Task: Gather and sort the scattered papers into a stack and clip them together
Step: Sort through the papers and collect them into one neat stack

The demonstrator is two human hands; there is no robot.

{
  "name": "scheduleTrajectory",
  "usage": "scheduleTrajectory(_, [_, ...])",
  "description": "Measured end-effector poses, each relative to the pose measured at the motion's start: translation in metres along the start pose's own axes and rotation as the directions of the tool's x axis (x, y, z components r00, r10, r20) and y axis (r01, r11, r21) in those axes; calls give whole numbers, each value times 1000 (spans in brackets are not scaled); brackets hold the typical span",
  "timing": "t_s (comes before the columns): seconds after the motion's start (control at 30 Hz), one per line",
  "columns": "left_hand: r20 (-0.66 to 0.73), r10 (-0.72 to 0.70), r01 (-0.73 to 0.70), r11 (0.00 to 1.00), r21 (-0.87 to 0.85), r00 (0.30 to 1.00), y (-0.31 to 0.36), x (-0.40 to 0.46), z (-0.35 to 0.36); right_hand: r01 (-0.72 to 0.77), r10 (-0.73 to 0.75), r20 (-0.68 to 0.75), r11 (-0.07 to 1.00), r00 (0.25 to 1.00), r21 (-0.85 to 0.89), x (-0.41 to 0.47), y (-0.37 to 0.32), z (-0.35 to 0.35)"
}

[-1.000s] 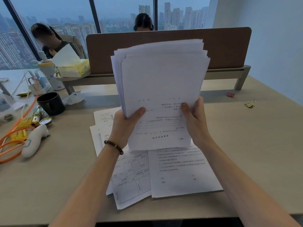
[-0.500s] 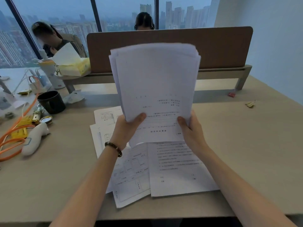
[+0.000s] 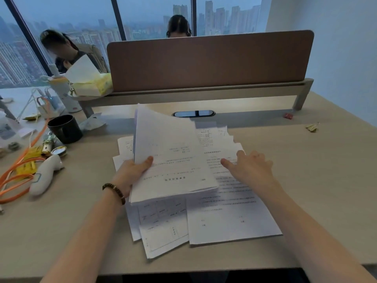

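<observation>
Right now the big desk (image 3: 306,180) has loose papers (image 3: 230,217) lying flat in the middle of it, some under others and poking out at different angles. Above them is the thick stack (image 3: 173,160), lifted up off the desk and tipped to the left. Its long side runs away from the person, toward the brown divider (image 3: 204,62).

Next come the hands. The left hand (image 3: 132,172) holds the stack by its near left edge, with the thumb on top and the other fingers hidden below. The right hand (image 3: 247,167) holds nothing. Its fingers are spread out and rest flat on the top loose page, just to the right of the stack.

So the loose pages lie right under the right hand, and that hand is the nearer one. I think its next job is to pick up those pages and add them to the stack.

Smallest of all are the clips. A gold clip (image 3: 312,127) and a red clip (image 3: 288,116) sit far off at the back right, well away from both hands, on the right hand's side.
</observation>
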State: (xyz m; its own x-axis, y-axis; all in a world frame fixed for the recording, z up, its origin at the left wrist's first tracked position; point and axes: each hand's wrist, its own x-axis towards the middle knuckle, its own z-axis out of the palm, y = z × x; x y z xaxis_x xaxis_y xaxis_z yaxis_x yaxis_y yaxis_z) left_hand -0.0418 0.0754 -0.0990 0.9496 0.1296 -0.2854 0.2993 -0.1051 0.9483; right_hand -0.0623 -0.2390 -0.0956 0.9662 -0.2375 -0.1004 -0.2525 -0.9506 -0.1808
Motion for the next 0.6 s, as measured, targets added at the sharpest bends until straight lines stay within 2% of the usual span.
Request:
scheduleTrajectory(0.1, [-2,-26,26,997,75,1000,-11,5,-3,28,-29,83,1000,996,12,0,0,2])
scheduleTrajectory(0.17, [1,-22,21,994,106,1000,-12,6,1,43,-55,90,990,994,131,5,2,1])
scheduleTrajectory(0.2, [4,-20,19,993,117,1000,-11,6,3,39,-65,100,969,993,245,8,5,-1])
scheduleTrajectory(0.27, [19,-19,16,989,144,1000,-10,8,6,29,-82,95,887,992,461,11,11,-5])
scheduleTrajectory(0.4, [32,-5,0,986,168,999,-6,9,12,-113,28,133,708,991,698,21,30,-9])
scheduleTrajectory(0.47, [32,24,-30,980,197,999,-4,10,15,-178,58,187,656,981,734,24,37,-11])
scheduleTrajectory(0.6, [56,18,-28,983,183,998,-1,14,17,-193,-3,267,684,964,704,20,44,-18])
